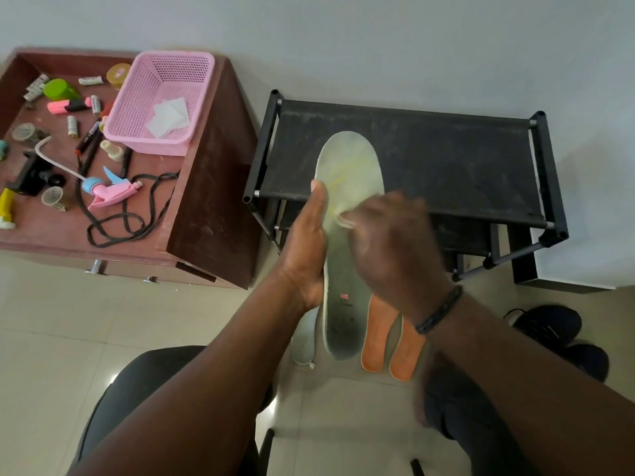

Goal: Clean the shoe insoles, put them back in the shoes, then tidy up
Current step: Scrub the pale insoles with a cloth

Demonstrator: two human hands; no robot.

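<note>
Pink mesh basket point(161, 97) with white wipes point(168, 116) on brown cabinet point(206, 214), spray nozzle point(110, 192) nearby. Left hand point(305, 245) grips pale insole point(347, 242) by its edge, held upright before black shoe rack point(446, 159) — right hand point(391, 242), blurred, pinches a white wipe point(345, 219) against it. Orange insoles point(391, 341) on floor, black shoes point(549, 331) far right.

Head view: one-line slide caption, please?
Left hand holds pale grey-green foam insole upright; right hand wipes it with white cloth.
</note>
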